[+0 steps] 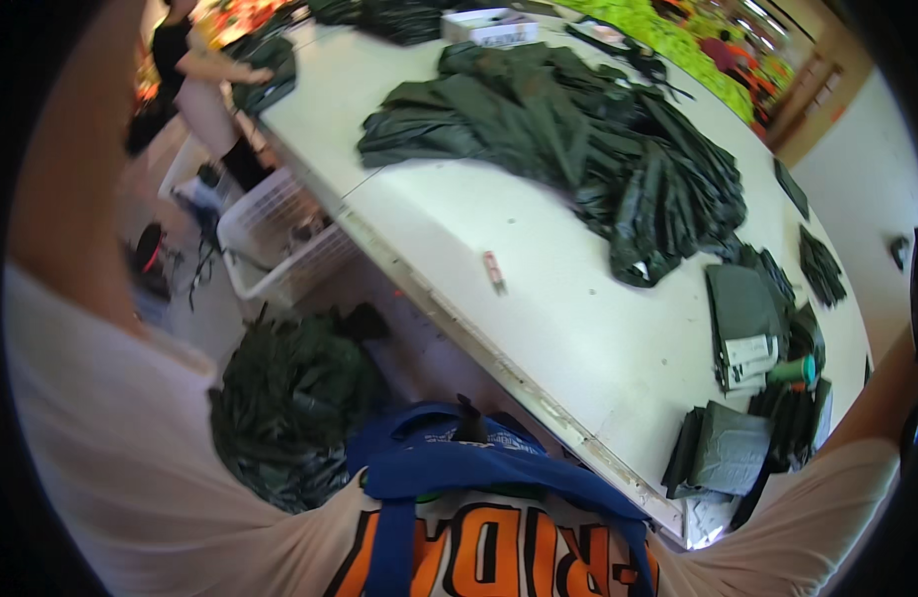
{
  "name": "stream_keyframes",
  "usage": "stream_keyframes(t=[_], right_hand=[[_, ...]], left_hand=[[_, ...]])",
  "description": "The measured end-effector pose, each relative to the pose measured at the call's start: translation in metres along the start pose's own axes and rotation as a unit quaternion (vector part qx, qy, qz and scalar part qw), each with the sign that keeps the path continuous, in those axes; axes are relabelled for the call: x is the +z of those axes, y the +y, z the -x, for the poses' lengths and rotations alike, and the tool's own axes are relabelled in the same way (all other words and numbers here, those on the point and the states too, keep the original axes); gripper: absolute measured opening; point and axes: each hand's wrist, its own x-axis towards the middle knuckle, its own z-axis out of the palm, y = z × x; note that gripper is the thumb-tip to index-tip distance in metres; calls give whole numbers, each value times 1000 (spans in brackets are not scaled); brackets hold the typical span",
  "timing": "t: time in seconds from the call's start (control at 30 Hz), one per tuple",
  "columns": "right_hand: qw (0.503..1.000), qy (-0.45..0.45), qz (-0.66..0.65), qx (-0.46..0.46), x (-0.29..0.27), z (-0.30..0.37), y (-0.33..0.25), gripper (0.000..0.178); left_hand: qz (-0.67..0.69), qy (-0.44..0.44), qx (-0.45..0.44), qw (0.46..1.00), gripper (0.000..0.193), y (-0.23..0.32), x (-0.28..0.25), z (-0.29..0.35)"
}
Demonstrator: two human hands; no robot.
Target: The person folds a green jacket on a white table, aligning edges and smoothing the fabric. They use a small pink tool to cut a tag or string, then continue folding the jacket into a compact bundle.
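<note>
Both my arms are raised at the sides, and neither hand shows. My left arm [71, 189] runs up along the left rim; my right arm [882, 393] reaches out at the right rim. A crumpled pile of dark green, shiny garments [539, 129] lies across the far half of the white table [419, 229]. Near my right arm are a folded dark green garment [742, 298] with white paper slips [749, 360], a green roll [794, 371] and a folded grey-green bundle [733, 448]. A small red-and-white tool [494, 271] rests mid-table.
A heap of dark green fabric [290, 398] lies on the floor by my left side. White plastic baskets [270, 239] stand beside the table's left edge. At the far left a person [200, 70] handles dark green fabric. A white box [489, 28] sits at the table's back.
</note>
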Motion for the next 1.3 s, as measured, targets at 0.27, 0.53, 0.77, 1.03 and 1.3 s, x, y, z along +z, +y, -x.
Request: stream_keyframes(t=[0.27,0.53,0.77,1.03,1.3], right_hand=[[880,87,465,52,-214,84,106,40],[866,-355,345,76,129,297,23,28],[890,-380,112,227,95,340,-44,62],[725,-82,196,655,-20,470,24,64],[595,160,-357,702,39,360,-81,31]], left_hand=[[97,343,274,893,41,266,200,-193],[133,-258,64,955,78,311,457,-34],[437,-242,-36,866,63,266,470,171],[717,-544,-376,221,90,398,454,233],[787,-339,-508,94,30,358,479,231]])
